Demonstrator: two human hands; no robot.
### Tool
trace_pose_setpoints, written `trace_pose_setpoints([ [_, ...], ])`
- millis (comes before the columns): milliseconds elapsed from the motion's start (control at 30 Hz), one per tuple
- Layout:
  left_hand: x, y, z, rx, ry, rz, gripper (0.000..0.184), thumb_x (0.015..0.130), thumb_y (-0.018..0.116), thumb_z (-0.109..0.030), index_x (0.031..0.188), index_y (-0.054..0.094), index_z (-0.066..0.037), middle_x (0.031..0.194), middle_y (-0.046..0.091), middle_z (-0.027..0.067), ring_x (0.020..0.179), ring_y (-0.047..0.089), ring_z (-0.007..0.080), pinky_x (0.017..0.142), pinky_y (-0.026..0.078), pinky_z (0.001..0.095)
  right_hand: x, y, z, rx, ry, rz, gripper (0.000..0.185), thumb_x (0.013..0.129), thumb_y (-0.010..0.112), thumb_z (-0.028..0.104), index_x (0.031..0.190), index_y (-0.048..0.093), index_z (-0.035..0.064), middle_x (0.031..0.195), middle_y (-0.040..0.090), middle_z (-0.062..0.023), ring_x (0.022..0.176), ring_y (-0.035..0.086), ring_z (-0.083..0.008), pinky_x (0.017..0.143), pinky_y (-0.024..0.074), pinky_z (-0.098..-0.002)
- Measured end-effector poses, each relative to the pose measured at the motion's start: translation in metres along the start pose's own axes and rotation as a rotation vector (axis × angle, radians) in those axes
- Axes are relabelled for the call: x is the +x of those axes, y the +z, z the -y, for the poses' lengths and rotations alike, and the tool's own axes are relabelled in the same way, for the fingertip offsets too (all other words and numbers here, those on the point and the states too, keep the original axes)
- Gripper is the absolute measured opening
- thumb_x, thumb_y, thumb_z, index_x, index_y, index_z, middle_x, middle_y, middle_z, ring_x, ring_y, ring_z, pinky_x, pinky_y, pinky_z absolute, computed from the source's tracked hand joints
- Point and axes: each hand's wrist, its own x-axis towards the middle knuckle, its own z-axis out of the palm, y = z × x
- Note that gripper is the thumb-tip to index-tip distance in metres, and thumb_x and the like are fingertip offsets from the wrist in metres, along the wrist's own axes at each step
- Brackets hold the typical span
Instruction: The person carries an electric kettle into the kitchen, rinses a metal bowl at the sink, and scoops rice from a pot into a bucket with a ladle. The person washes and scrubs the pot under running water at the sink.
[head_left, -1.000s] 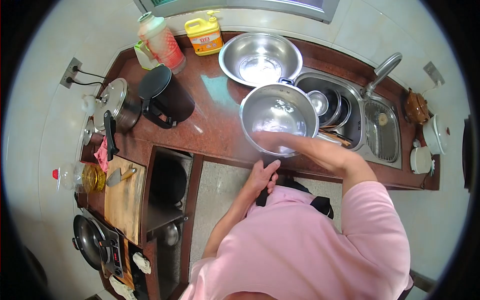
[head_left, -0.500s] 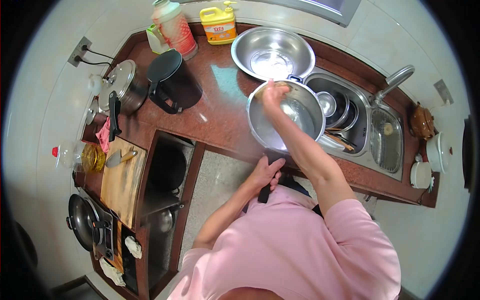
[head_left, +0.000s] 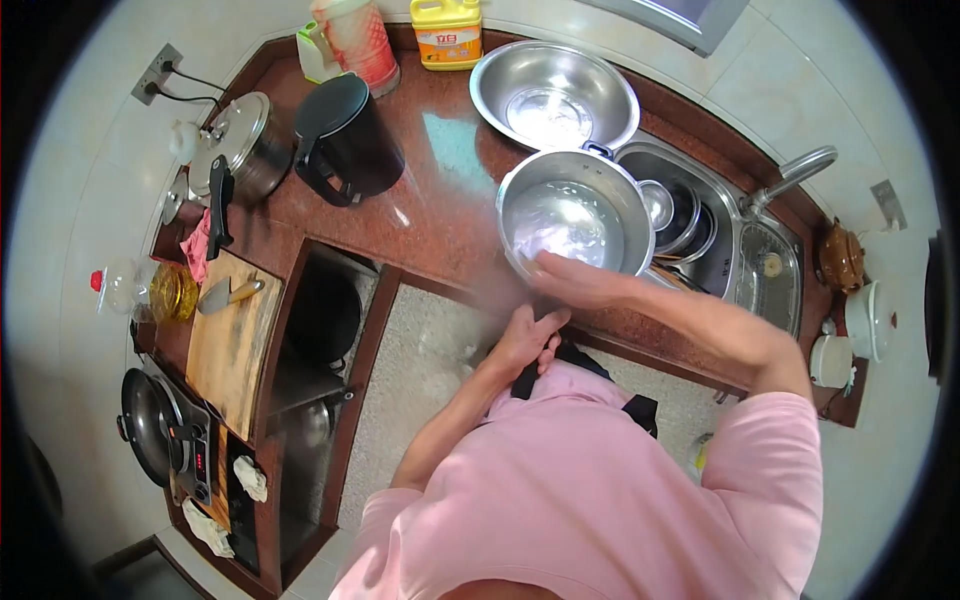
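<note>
A steel pot [head_left: 635,190] with a long black handle holds some clear water, and it sits at the counter's front edge beside the sink. My left hand [head_left: 528,340] is closed around its handle, close to my body. Across the near side of the pot reaches my right hand [head_left: 575,280], with its fingers bent over the near-left rim and against the inner wall. Whatever those fingers hold is hidden; half a second ago a tan pad showed under them.
A wide steel basin [head_left: 485,85] stands behind the pot. To the right, the sink [head_left: 725,265] holds bowls and pans under a faucet [head_left: 800,170]. A black kettle [head_left: 350,145], a lidded pot [head_left: 255,150] and a cutting board [head_left: 235,350] with a knife [head_left: 222,294] are at left.
My right hand has moved from the pot's far-left inner wall down to its near rim. The left hand keeps its grip on the handle. The view has shifted slightly.
</note>
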Motion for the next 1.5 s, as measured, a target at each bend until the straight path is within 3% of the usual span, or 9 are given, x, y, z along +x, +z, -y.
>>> trace_pose_setpoints([
  [200, -0.005, 0.002, 0.001, -0.032, 0.026, -0.037, 0.030, 0.096, 0.065, -0.027, 0.102, 0.047, -0.004, 0.064, 0.051, 0.0027, 0.040, 0.043, 0.0085, 0.033, 0.036, 0.0259, -0.020, -0.082, -0.033, -0.856, 0.298, 0.579, 0.052, 0.095, 0.051, 0.043, 0.138, 0.053, 0.0150, 0.136, 0.056, -0.0200, 0.122, 0.057, -0.0371, 0.103, 0.0429, -0.0480],
  [300, -0.003, 0.001, -0.001, -0.020, 0.029, -0.002, 0.030, 0.096, 0.064, -0.026, 0.104, 0.048, -0.003, 0.064, 0.051, 0.0030, 0.040, 0.043, 0.0087, 0.033, 0.036, 0.0260, 0.013, -0.086, -0.065, -1.301, 0.224, 0.501, 0.051, 0.090, 0.055, 0.032, 0.139, 0.052, 0.0150, 0.135, 0.057, -0.0240, 0.121, 0.059, -0.0367, 0.102, 0.0434, -0.0509],
  [367, -0.001, 0.000, 0.002, -0.034, 0.032, 0.037, 0.030, 0.096, 0.064, -0.026, 0.106, 0.048, -0.003, 0.064, 0.051, 0.0029, 0.040, 0.043, 0.0088, 0.033, 0.036, 0.0260, 0.040, -0.049, -0.124, -1.225, 0.157, -0.022, 0.045, 0.089, 0.056, 0.026, 0.132, 0.055, 0.0133, 0.123, 0.062, -0.0261, 0.117, 0.061, -0.0366, 0.099, 0.0449, -0.0541],
  [633, -0.001, -0.003, 0.003, -0.028, 0.034, 0.080, 0.030, 0.097, 0.063, -0.025, 0.109, 0.046, -0.003, 0.064, 0.050, 0.0033, 0.039, 0.043, 0.0089, 0.033, 0.037, 0.0264, 0.082, -0.033, -0.132, -0.357, 0.175, -0.677, 0.027, 0.095, 0.054, 0.026, 0.112, 0.055, 0.0049, 0.096, 0.067, -0.0219, 0.090, 0.068, -0.0392, 0.081, 0.0549, -0.0507],
  [733, -0.004, -0.003, 0.005, -0.011, 0.039, 0.095, 0.030, 0.098, 0.062, -0.025, 0.107, 0.045, -0.002, 0.064, 0.050, 0.0032, 0.039, 0.043, 0.0090, 0.033, 0.038, 0.0267, 0.100, -0.049, -0.068, 0.982, 0.289, -0.945, 0.022, 0.095, 0.053, 0.025, 0.104, 0.057, 0.0053, 0.077, 0.062, -0.0105, 0.080, 0.068, -0.0286, 0.072, 0.0563, -0.0470],
  [833, -0.007, 0.000, -0.002, 0.046, 0.035, 0.106, 0.030, 0.098, 0.060, -0.026, 0.104, 0.045, -0.001, 0.063, 0.050, 0.0029, 0.039, 0.044, 0.0093, 0.034, 0.038, 0.0270, 0.143, -0.018, -0.075, 1.251, 0.159, -0.852, 0.021, 0.099, 0.048, 0.023, 0.107, 0.055, 0.0051, 0.090, 0.061, -0.0102, 0.079, 0.064, -0.0245, 0.073, 0.0552, -0.0437],
  [1267, -0.016, -0.002, -0.006, -0.020, 0.094, 0.050, 0.034, 0.095, 0.064, -0.027, 0.103, 0.045, 0.001, 0.061, 0.050, 0.0029, 0.039, 0.045, 0.0097, 0.034, 0.037, 0.0271, 0.013, -0.036, -0.086, -0.468, 0.021, 0.626, 0.039, 0.092, 0.050, 0.021, 0.126, 0.060, 0.0048, 0.131, 0.059, -0.0225, 0.123, 0.054, -0.0363, 0.110, 0.0372, -0.0419],
  [1367, -0.018, -0.005, -0.006, -0.019, 0.106, 0.041, 0.035, 0.095, 0.065, -0.027, 0.103, 0.045, 0.001, 0.062, 0.050, 0.0036, 0.039, 0.045, 0.0098, 0.033, 0.037, 0.0271, 0.006, -0.052, -0.037, -1.022, 0.273, 0.595, 0.037, 0.091, 0.051, 0.023, 0.124, 0.063, 0.0120, 0.126, 0.061, -0.0227, 0.121, 0.058, -0.0349, 0.104, 0.0434, -0.0435],
  [1500, -0.010, -0.009, -0.001, -0.038, 0.073, 0.092, 0.035, 0.095, 0.065, -0.026, 0.103, 0.045, 0.001, 0.063, 0.050, 0.0045, 0.039, 0.045, 0.0101, 0.033, 0.037, 0.0272, 0.035, -0.055, -0.112, -1.010, 0.260, -0.067, 0.032, 0.090, 0.054, 0.023, 0.119, 0.066, 0.0134, 0.117, 0.065, -0.0198, 0.111, 0.063, -0.0353, 0.094, 0.0492, -0.0519],
])
